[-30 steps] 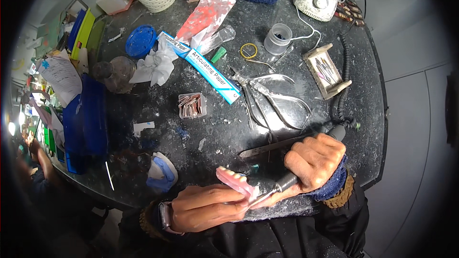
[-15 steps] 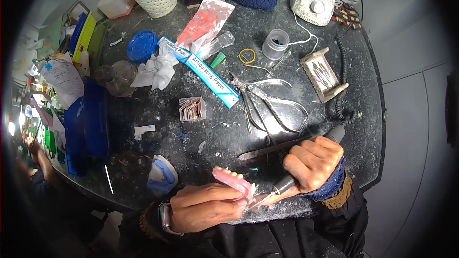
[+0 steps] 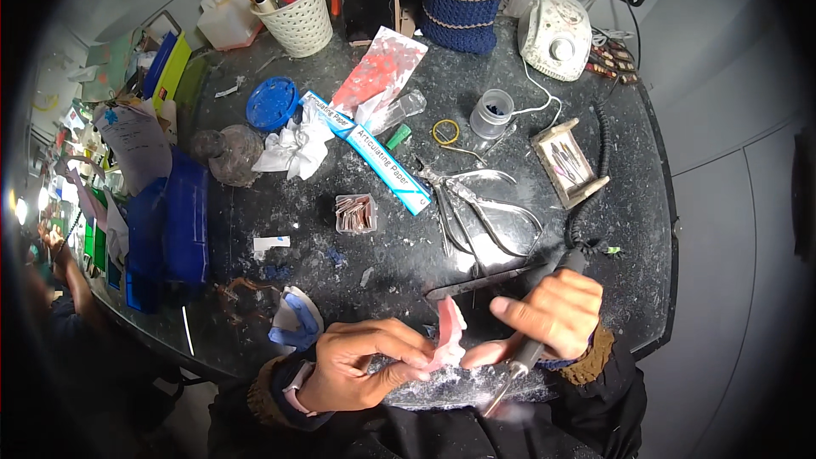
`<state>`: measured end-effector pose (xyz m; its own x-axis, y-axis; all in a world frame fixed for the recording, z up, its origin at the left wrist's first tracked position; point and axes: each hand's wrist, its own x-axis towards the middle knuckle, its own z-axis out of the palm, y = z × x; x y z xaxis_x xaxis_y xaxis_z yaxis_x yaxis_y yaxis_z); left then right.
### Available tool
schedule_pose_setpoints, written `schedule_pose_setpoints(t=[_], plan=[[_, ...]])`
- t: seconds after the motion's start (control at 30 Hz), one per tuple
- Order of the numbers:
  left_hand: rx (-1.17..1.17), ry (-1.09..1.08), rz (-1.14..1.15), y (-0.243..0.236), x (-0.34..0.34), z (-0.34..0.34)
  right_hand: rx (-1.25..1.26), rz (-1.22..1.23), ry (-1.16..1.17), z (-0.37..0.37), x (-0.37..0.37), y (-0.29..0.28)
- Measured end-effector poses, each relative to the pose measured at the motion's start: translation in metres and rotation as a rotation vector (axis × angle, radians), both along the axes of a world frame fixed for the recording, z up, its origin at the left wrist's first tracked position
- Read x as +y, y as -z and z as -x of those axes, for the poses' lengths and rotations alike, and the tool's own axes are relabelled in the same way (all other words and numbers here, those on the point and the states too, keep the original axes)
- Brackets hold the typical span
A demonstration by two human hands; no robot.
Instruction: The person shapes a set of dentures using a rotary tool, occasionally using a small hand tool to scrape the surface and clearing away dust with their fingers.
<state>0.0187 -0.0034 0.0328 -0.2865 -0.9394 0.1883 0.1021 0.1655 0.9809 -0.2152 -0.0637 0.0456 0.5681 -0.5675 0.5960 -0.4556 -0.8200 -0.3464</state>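
Note:
My left hand (image 3: 365,361) grips a pink denture (image 3: 449,331), held upright above the dusty front of the dark worktop. Just to its right, my right hand (image 3: 552,314) is wrapped around a dark rotary handpiece (image 3: 527,353), whose thin metal tip points down toward me, away from the denture. The right thumb is raised toward the pink piece. A long metal blade (image 3: 457,288) lies behind the hands. A plaster piece with blue material (image 3: 297,323) rests left of my left hand.
Behind are pliers (image 3: 501,208), a small box of slips (image 3: 355,214), a long blue-white box (image 3: 387,166), a cup (image 3: 491,119), an instrument tray (image 3: 561,161) and a white control unit (image 3: 552,38). Blue bins (image 3: 183,221) stand left; a co-worker's arm (image 3: 72,280) shows beyond.
The denture has turned more upright and side-on. My right hand has lifted its thumb, and the handpiece tip has swung down and away from the denture. The view has shifted.

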Motion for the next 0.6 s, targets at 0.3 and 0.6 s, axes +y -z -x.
schedule_pose_setpoints(t=[0.3,0.6], plan=[[0.157,0.165,-0.153,0.0,-0.001,-0.001,0.147,-0.024,-0.205,0.003,0.003,0.005],[-0.029,0.069,0.127,0.003,-0.012,0.0,0.103,-0.045,-0.232,0.001,0.005,0.003]])
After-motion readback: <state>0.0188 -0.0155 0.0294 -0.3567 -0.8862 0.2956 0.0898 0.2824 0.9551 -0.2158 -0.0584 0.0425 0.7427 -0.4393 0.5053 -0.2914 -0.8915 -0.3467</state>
